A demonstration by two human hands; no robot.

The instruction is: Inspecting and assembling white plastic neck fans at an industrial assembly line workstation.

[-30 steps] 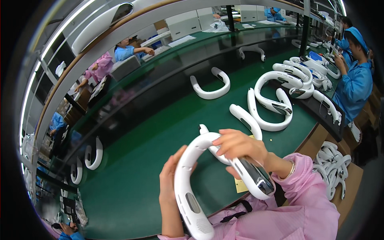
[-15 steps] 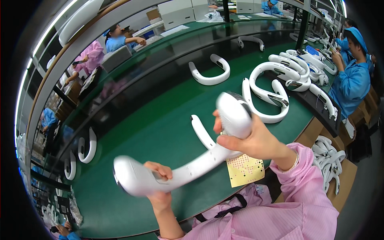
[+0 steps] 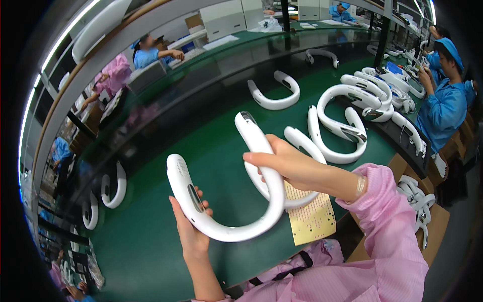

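Observation:
I hold a white U-shaped neck fan [image 3: 236,229] above the green conveyor belt [image 3: 151,221], its open end pointing away from me. My left hand [image 3: 190,231] grips its left arm from below, near a dark oval slot. My right hand [image 3: 289,163] wraps the right arm from the side, fingers over its top. Under that hand lies another white neck fan [image 3: 300,141] and a yellow perforated card [image 3: 312,219].
More white neck fans lie on the belt: one at the far middle [image 3: 274,95], several at the right [image 3: 347,123], two at the left edge [image 3: 113,186]. A person in blue [image 3: 445,108] works at the right. A box of fans [image 3: 417,201] stands by my right elbow.
The fan was first gripped close to my chest, then swung out sideways with one end raised. Now it is turned so its U opens away from me, both hands still on it.

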